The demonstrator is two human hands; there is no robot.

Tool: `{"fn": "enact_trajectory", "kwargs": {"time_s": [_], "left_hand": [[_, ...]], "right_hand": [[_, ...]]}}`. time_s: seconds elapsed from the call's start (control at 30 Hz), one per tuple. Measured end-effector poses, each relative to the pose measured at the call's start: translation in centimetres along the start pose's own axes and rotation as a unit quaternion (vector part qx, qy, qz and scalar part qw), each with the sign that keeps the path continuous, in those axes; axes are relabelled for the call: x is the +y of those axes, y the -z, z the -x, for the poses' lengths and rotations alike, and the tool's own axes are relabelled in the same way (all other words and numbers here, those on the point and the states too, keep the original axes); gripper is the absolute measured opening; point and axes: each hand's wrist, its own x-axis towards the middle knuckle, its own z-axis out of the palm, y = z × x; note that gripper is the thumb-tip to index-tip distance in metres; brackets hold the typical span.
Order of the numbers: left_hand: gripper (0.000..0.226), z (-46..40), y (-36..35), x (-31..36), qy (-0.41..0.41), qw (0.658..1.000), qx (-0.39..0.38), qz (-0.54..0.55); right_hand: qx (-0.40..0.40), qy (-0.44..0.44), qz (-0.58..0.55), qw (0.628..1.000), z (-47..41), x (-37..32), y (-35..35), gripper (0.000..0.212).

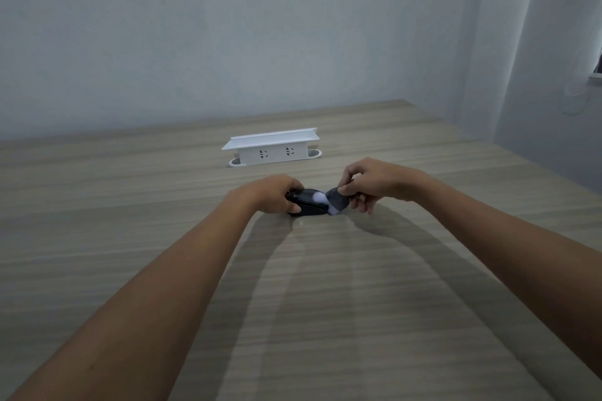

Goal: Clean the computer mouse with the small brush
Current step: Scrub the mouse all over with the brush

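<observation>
A black computer mouse (309,203) lies on the wooden table (163,238) in the middle of the view. My left hand (277,194) grips its left end and holds it down. My right hand (374,182) pinches a small dark grey brush (338,198) with whitish bristles. The bristles touch the mouse's right end. Part of the mouse is hidden under my left fingers.
A white socket box (272,148) with a flat lid stands on the table behind the hands, near the pale wall (260,26). The table's right edge (521,156) runs diagonally at the right.
</observation>
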Motion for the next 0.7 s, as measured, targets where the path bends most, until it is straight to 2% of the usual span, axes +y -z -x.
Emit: {"fn": "enact_trajectory", "kwargs": {"time_s": [0.1, 0.3, 0.47, 0.6, 0.7], "left_hand": [[0.048, 0.0, 0.1, 0.1, -0.001, 1.0, 0.004, -0.002], [0.041, 0.3, 0.1, 0.0, -0.011, 1.0, 0.008, 0.006], [0.056, 0.0, 0.3, -0.3, -0.017, 1.0, -0.01, 0.011], [0.07, -0.1, 0.5, -0.5, -0.028, 0.999, -0.028, 0.022], [0.07, -0.1, 0.1, -0.6, -0.024, 0.999, 0.007, 0.041]], "right_hand": [[-0.012, 0.0, 0.004, 1.0, 0.2, -0.2, 0.1, 0.009], [0.111, 0.011, 0.024, 0.993, -1.1, 0.6, -1.2, 0.01], [0.143, 0.018, -0.01, 0.99, -1.5, 1.4, -1.5, 0.013], [0.12, 0.015, -0.01, 0.993, -1.5, 1.2, -1.9, 0.012], [0.104, 0.009, 0.004, 0.995, -1.5, 0.8, -1.9, 0.01]]}}
